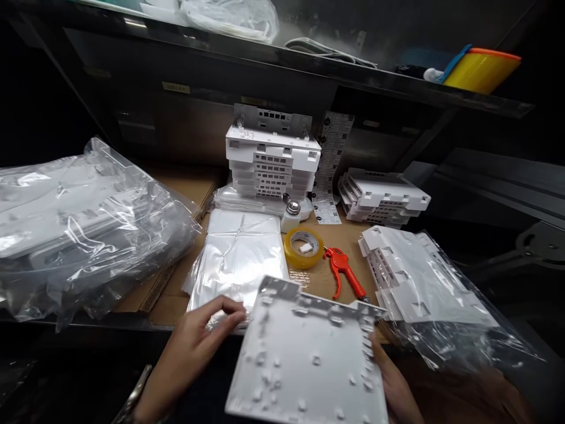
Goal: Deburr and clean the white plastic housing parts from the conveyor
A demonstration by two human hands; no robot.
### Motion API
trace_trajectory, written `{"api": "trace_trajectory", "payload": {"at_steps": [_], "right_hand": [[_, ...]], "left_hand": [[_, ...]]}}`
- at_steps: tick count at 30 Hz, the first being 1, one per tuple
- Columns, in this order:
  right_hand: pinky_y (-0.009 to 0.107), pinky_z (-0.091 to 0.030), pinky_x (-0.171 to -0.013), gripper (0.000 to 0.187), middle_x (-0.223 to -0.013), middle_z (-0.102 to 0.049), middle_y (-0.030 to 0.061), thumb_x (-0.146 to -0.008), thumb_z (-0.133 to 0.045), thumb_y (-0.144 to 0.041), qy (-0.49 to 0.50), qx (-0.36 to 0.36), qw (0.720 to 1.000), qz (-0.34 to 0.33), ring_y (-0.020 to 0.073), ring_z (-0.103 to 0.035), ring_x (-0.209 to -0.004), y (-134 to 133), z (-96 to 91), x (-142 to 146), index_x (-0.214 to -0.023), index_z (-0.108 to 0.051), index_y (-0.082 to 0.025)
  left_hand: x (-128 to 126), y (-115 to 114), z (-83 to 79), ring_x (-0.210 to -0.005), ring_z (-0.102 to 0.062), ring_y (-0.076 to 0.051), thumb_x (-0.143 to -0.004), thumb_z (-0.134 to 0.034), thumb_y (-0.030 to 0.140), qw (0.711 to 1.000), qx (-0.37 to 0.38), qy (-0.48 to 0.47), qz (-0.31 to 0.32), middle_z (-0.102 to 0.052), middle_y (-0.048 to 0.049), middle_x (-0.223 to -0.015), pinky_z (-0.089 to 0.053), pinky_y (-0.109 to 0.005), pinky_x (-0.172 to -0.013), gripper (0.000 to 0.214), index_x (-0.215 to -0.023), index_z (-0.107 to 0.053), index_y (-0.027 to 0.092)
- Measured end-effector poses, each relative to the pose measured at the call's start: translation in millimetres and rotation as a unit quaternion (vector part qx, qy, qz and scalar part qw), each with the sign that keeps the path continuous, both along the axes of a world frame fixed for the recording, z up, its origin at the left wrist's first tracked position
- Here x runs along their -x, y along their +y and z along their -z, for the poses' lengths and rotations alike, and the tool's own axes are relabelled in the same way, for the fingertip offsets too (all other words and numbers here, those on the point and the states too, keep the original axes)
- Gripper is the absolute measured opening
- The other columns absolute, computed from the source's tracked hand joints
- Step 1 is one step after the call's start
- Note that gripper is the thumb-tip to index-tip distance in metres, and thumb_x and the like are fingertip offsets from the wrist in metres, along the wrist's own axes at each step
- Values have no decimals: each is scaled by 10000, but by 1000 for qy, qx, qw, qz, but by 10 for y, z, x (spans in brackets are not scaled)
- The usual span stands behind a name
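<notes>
A white plastic housing panel (315, 359), its inner side with small posts and ribs facing me, is held tilted low in the middle. My right hand (392, 383) grips its right edge; the fingers are partly hidden behind it. My left hand (196, 338) is beside the panel's left edge, thumb and index finger curled with a small gap between the tips. Nothing shows in that hand. Just beyond it lies a stack of clear plastic bags (245, 250). A roll of yellow tape (293, 259) and a red air blow gun (346, 274) lie behind the panel.
White housings are stacked at the back (273, 159) and back right (388, 197). Bagged panels lie left (88, 224) and right (430, 282). A pump bottle (291, 217) stands behind the tape, near a label strip (331, 165). A shelf (247, 56) crosses above.
</notes>
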State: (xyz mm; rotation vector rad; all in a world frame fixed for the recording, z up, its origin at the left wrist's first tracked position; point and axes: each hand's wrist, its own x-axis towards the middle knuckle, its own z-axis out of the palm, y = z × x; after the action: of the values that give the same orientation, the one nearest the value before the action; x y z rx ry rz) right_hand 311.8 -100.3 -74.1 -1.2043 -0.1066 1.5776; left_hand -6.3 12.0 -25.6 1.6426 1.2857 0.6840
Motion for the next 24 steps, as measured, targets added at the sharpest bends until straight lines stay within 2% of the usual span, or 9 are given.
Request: {"api": "trace_trajectory", "payload": {"at_steps": [1,3,5,8,10,15,19,21,24], "right_hand": [[601,-539,-1032,685,-1192,-781,176,-791,-767,-674,7,7,1000,10,411,-717,-1175,-31,16,-108,-1266,-742,-182],[598,-523,-1070,692,-1231,-772,159,-805,-733,-703,15,15,999,35,400,-688,-1234,-67,26,-293,-1283,-734,-202],[582,-520,-1094,667,-1250,-771,129,-813,-732,-690,-3,3,996,94,384,-678,-1256,-81,15,-396,-1300,-724,-235],[549,-523,-1112,619,-1263,-772,78,-828,-753,-635,-47,-21,983,174,356,-684,-1255,-66,-41,-390,-1335,-696,-285],[529,-524,-1117,616,-1269,-770,74,-847,-746,-622,-68,-41,979,188,343,-691,-1247,-34,-103,-330,-1358,-680,-286],[501,-521,-1126,660,-1327,-740,91,-859,-724,-645,-62,-86,977,185,337,-675,-1272,40,-254,-222,-1399,-652,-272],[510,-479,-1163,691,-1391,-701,96,-874,-725,-617,-12,-86,969,231,332,-639,-1321,45,-283,-207,-1453,-601,-260],[526,-462,-1173,700,-1406,-691,97,-883,-717,-611,-2,-81,966,246,336,-627,-1334,40,-277,-209,-1473,-581,-258],[549,-457,-1171,694,-1420,-681,90,-888,-712,-605,-2,-82,965,248,343,-620,-1341,15,-243,-241,-1481,-573,-271]], "left_hand": [[-21,94,39,-1127,-678,-322,-981,-555,558,994,-85,69,24,-760,-90,-1110,-530,-438,-992,380,-1060,-723,227],[-51,220,126,-1191,-636,-340,-924,-668,469,977,-154,137,62,-735,-106,-1194,-522,-471,-1014,338,-1156,-711,228],[-70,259,212,-1144,-646,-359,-905,-682,405,971,-153,154,96,-732,-123,-1180,-546,-508,-969,357,-1212,-701,225],[-61,248,299,-1101,-680,-355,-1013,-449,325,967,-152,170,111,-736,-163,-1189,-543,-539,-958,333,-1221,-680,208],[-28,276,313,-1087,-696,-337,-1029,-384,320,969,-146,163,110,-745,-161,-1187,-530,-526,-974,334,-1198,-654,220],[64,553,231,-913,-728,-250,-951,-559,375,989,-74,88,95,-758,-43,-946,-571,-376,-816,182,-1088,-584,259],[128,804,144,-714,-667,-203,-739,-840,468,997,9,32,68,-662,26,-728,-550,-319,-690,391,-968,-635,225],[162,901,107,-670,-644,-173,-640,-926,477,996,59,9,71,-713,13,-830,-549,-314,-666,545,-1037,-654,220],[208,1018,58,-849,-728,-217,-697,-895,535,983,151,-31,100,-786,-87,-1116,-602,-374,-806,594,-1137,-648,222]]}}
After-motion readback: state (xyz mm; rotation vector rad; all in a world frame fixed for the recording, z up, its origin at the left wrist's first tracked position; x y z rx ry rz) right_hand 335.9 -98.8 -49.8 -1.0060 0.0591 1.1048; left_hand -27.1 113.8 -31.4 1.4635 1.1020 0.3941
